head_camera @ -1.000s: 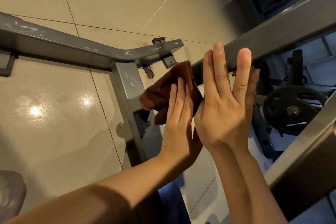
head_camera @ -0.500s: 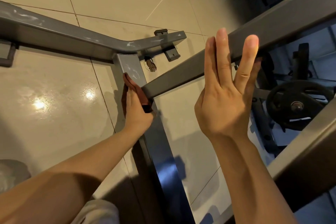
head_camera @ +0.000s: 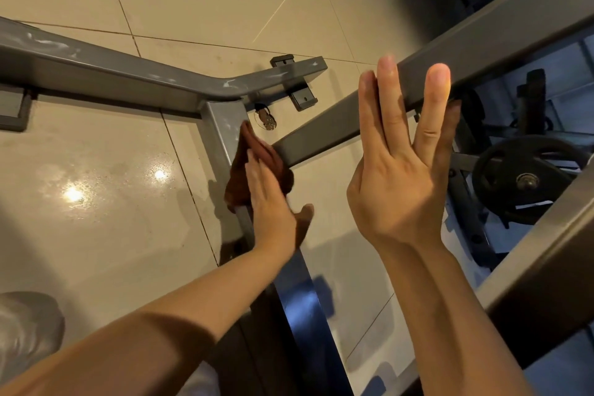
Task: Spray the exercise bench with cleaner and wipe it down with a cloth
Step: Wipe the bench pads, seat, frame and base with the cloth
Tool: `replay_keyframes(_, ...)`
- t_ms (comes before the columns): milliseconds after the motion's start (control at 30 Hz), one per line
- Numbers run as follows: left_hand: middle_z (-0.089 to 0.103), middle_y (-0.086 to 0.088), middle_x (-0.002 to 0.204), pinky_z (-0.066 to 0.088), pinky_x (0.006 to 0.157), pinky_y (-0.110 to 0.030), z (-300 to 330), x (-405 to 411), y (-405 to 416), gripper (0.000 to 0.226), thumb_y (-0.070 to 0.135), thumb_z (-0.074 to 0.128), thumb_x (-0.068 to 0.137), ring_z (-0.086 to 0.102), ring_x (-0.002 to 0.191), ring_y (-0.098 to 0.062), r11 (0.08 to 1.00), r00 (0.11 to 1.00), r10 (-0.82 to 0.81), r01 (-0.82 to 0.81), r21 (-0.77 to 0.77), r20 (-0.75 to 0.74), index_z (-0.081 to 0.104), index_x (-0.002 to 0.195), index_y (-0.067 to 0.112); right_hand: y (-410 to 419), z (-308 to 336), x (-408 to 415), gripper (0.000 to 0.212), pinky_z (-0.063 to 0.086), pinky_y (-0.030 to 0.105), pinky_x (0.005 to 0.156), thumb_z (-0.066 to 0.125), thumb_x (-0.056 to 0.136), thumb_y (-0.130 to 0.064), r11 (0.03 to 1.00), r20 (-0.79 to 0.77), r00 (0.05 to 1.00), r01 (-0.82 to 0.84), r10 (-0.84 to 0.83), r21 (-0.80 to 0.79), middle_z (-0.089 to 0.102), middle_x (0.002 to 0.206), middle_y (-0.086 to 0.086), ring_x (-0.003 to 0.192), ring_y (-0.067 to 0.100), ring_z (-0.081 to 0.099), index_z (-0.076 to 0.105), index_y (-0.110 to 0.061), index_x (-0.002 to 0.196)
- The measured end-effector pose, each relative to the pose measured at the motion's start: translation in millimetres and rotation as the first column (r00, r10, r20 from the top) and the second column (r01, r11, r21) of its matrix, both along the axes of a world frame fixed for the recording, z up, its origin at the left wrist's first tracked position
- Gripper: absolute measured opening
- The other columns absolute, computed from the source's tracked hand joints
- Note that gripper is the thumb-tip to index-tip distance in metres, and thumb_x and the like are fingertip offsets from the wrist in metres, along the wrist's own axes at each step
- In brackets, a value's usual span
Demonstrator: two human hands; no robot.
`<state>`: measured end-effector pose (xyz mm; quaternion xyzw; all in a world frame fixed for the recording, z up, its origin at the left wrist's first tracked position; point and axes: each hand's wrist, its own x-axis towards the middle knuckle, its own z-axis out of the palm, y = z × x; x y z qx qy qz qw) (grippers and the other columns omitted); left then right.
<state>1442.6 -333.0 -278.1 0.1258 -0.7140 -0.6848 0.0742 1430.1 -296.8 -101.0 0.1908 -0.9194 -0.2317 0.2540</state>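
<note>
Since half a second ago, the left hand [head_camera: 273, 202] has slid a little right on the post, and the cloth [head_camera: 257, 167] now bunches out from under it, close to where the slanted bar meets the post. One second ago that hand and cloth were higher up, beside the right hand.

Shiny tan tiles cover the floor [head_camera: 96, 186], and two bright lights glint on the left. Gray bars of the frame [head_camera: 128, 80] lie across it, with pale smears on the long far bar. A weight plate [head_camera: 527, 180] sits on the right, behind the frame. Something small lies on the floor just past the cloth, too blurry to tell. No box or bin shows.

The left hand lies flat, fingers straight and together, thumb out to the right, pressing the brown cloth on the gray post [head_camera: 221, 132]. The right hand [head_camera: 401, 177] is up and flat, fingers straight with a gap in the middle, the tips against the slanted bar [head_camera: 337, 128]. It holds nothing. Both arms are bare and reach away from the near edge.
</note>
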Motion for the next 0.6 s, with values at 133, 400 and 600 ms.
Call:
replay_keyframes(133,-0.007,0.002,0.163,0.006,0.121,-0.044,-27,-11,-10,0.116,0.010,0.074,0.081,0.000,0.149,-0.020,0.986,0.915,-0.122,0.066,0.155,0.385,-0.016,0.152,0.024,-4,-8,3,0.072,-0.007,0.046,0.118,0.037,0.096,0.005,0.994,-0.012,0.996,0.085,-0.084,0.069,0.007,0.164,0.002,0.135,0.017,-0.040,0.008,-0.018,0.157)
replay_keyframes(400,0.019,-0.005,0.160,0.027,0.117,-0.048,-40,5,-17,0.109,0.014,0.079,0.077,0.025,0.144,-0.027,0.978,0.879,-0.188,0.127,0.166,0.438,0.004,0.155,0.024,-4,-6,6,0.065,-0.014,0.043,0.118,0.036,0.096,0.003,0.994,-0.010,0.998,0.062,-0.062,0.091,0.014,0.163,0.005,0.139,0.018,-0.032,0.018,-0.015,0.156)
replay_keyframes(600,-0.005,-0.002,0.163,0.012,0.121,-0.041,-33,45,-7,0.115,0.018,0.080,0.077,0.005,0.149,-0.023,0.941,0.823,-0.337,0.292,0.169,0.456,-0.006,0.154,0.018,9,-46,25,0.064,-0.010,0.046,0.120,0.035,0.092,0.002,0.993,0.113,0.993,-0.029,0.016,0.116,0.013,0.162,0.005,0.149,0.020,-0.010,0.026,-0.013,0.154)
